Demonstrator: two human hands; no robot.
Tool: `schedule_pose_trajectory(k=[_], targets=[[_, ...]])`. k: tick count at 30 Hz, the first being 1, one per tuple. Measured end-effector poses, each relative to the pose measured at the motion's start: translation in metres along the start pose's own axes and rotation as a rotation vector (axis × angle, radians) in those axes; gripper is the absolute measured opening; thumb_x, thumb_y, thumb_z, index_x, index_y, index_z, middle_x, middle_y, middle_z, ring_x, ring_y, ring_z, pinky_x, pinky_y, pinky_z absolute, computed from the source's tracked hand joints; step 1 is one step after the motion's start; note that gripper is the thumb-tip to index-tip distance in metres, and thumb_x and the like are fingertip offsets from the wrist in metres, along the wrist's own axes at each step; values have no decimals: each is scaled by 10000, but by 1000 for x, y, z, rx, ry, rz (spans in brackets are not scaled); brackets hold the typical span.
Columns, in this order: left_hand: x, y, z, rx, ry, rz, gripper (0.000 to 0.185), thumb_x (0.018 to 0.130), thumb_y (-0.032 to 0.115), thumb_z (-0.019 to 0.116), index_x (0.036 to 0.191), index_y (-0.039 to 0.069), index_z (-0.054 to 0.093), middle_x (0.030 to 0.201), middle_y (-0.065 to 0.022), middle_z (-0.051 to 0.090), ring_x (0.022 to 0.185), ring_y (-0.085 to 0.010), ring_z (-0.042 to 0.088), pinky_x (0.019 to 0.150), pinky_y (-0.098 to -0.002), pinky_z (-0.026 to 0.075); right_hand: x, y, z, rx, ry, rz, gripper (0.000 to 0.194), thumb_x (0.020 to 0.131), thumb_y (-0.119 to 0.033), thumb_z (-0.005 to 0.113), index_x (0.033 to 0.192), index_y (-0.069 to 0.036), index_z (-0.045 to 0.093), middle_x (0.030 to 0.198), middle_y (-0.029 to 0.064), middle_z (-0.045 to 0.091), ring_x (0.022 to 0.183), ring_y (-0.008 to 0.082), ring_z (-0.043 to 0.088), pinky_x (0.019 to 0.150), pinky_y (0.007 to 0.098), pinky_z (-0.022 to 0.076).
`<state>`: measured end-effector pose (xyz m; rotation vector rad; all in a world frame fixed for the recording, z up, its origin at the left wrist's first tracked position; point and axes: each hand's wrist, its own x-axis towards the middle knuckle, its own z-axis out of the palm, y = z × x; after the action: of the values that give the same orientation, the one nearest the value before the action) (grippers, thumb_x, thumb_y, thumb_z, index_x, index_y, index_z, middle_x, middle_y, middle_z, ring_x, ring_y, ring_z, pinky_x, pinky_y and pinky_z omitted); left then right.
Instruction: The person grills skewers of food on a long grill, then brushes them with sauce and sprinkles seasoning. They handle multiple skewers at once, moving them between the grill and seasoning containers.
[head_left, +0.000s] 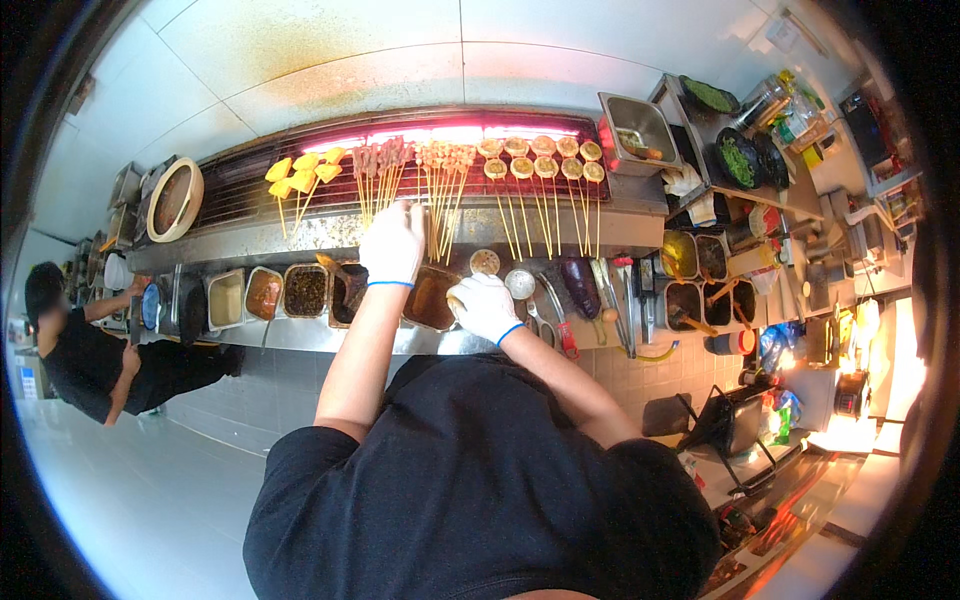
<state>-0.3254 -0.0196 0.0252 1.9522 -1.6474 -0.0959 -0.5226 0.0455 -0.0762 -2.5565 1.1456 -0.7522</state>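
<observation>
My left hand (393, 244), in a white glove with a blue cuff, reaches over the metal front edge of a lit grill (247, 161), by the stick ends of the meat skewers (386, 159); its fingertips hide whether it grips a stick. My right hand (484, 306), gloved likewise, is lower, with fingers bent beside a sauce pan (431, 296) and a small round seasoning container (484, 262); what it holds cannot be told. On the grill lie skewers of small pale pieces (448, 156), round browned slices (545, 166) and yellow pieces (302, 180).
A co-worker (90, 360) in black stands at the far left. Metal sauce pans (305, 291) line the counter before me. Scissors (541, 324), an eggplant (580, 286) and tongs (611, 300) lie right of my hands. A deep steel pan (641, 131) stands at the grill's right end.
</observation>
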Motion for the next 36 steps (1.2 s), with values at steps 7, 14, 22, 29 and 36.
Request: schedule_pose_trajectory(k=[7,14,22,29,36], targets=[[19,-15,3,327,-131,-270,709,981,212,648,1558,-44,325,1242,-263,549,983,-429,726,812,-512,614,1,0,1,8,18,-12,108,865,-249,701,903,-171,766,870,50,708,859,278,676,802,425,541],[24,-38,12,378,-78,-249,590,1044,112,480,1584,-46,303,1264,-273,563,964,-421,730,794,-502,619,1,1,1,-3,37,-16,96,852,-242,712,895,-173,762,869,39,706,852,270,672,792,418,541],[26,-69,-3,-28,-74,-98,547,1004,183,603,1489,0,427,1193,-297,618,1122,-501,644,961,-537,531,1,1,0,-5,12,-23,93,866,-240,707,901,-174,762,880,33,714,864,266,676,805,417,541],[23,-72,-6,53,-120,-214,313,1001,262,646,1164,5,571,1129,-295,663,1070,-485,665,878,-549,546,2,-1,-4,9,-16,3,100,877,-242,701,908,-171,765,895,40,726,873,269,680,811,424,540],[25,-79,-7,153,-92,-192,277,1049,271,555,1076,-4,584,1007,-293,691,931,-490,686,836,-570,550,3,-4,-7,-29,-108,32,175,959,-277,626,906,-155,740,906,44,712,917,261,670,868,430,532]])
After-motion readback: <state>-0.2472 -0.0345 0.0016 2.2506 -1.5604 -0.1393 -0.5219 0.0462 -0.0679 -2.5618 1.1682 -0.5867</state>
